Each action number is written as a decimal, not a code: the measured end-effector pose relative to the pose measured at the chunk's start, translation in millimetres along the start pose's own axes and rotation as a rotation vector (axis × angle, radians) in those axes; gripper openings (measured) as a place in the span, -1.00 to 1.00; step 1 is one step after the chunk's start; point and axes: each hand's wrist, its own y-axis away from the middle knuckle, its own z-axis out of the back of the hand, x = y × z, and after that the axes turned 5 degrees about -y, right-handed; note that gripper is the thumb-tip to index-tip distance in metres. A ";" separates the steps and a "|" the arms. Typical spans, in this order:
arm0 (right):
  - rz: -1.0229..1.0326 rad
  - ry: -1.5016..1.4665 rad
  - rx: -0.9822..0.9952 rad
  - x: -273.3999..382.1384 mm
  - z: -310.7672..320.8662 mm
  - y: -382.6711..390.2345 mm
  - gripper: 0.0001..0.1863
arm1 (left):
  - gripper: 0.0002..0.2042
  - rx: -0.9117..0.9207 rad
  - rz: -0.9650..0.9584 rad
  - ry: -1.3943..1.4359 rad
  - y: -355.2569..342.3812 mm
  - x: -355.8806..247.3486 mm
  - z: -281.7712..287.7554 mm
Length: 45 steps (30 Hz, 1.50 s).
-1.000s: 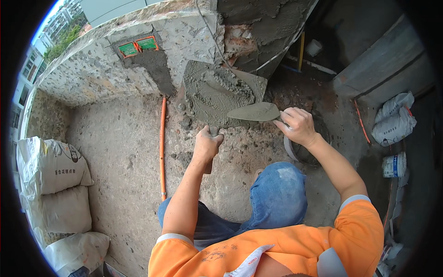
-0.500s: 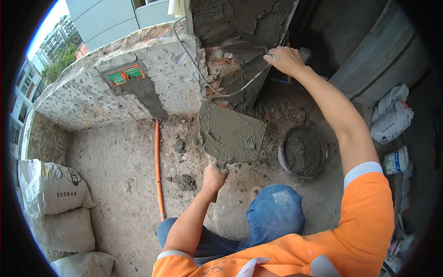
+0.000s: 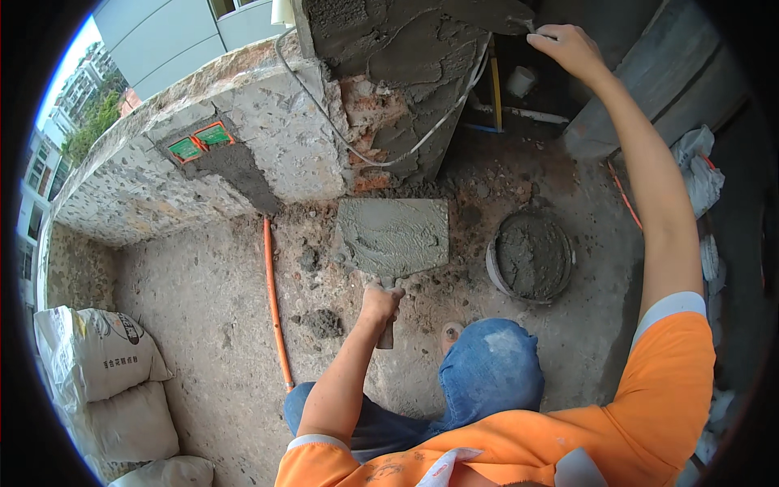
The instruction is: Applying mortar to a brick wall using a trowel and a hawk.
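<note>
My left hand [image 3: 381, 302] is closed around the handle of a mortar hawk [image 3: 392, 235], its flat plate coated with wet grey mortar, above the floor before the wall. High at the right, my right hand [image 3: 570, 50] grips a trowel [image 3: 505, 23]. Its dark blade lies along the upper part of a mortar-covered pillar [image 3: 389, 49]; the blade blends into the grey coat, so its outline is hard to make out. Bare red brick [image 3: 369, 105] shows low on the pillar. A round bucket [image 3: 492, 274] filled with mortar stands right of the hawk.
A grey cable [image 3: 357, 140] loops across the pillar. An orange pipe [image 3: 273, 300] runs over the floor from the low wall [image 3: 300, 154], which holds two green-and-orange boxes [image 3: 201, 142]. White sacks [image 3: 122, 357] are stacked at left; more sacks [image 3: 702, 174] stand right. Mortar clumps [image 3: 323, 323] dot the floor.
My right hand has moved up and to the right with the trowel, along the pillar. The hawk in my left hand has levelled out and turned a little. The view has shifted slightly.
</note>
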 end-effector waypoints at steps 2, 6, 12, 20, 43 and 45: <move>-0.228 -0.374 -0.053 -3.3 -17.4 53.9 -0.60 | -0.72 0.013 0.015 0.034 -4.5 -0.2 -2.7; -0.703 -1.016 0.303 32.0 -76.3 187.6 -0.76 | -0.81 0.105 0.013 0.086 -14.0 1.8 -15.4; 0.066 -0.365 0.083 99.0 -87.5 138.9 -0.64 | -0.82 0.116 0.030 0.141 -31.8 0.9 -25.1; 0.183 0.162 0.156 121.6 -67.7 -10.6 -0.59 | -0.79 0.081 0.044 0.197 -28.0 -9.0 -12.6; 0.025 0.173 -0.119 58.4 -13.6 7.3 -0.56 | -0.77 0.040 -0.011 0.099 4.2 -0.6 1.9; 0.040 0.166 -0.204 48.6 -21.8 25.9 -0.58 | -0.74 0.041 -0.021 0.068 -10.0 4.5 -3.6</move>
